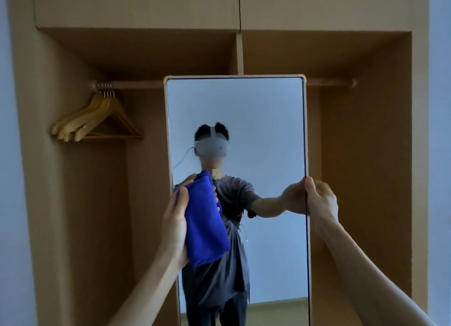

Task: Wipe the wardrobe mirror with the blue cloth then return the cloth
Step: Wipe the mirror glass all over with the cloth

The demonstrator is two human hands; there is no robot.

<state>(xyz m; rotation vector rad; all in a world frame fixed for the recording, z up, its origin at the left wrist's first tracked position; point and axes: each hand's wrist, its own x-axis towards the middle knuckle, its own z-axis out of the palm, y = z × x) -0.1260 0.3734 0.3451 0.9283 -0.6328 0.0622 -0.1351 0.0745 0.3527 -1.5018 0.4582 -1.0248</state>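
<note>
I see the left hand (174,224) with fingers curled round the folded blue cloth (206,224), holding it up at the lower left part of the mirror (263,135); whether the cloth touches the glass I can't tell. The right hand (321,200) grips the mirror's right edge, thumb on the front, other fingers wrapped behind the frame. The mirror stands upright in front of the open wardrobe (366,130), with wooden hangers (97,120) bunched at the left end of the rail (136,83).
</note>
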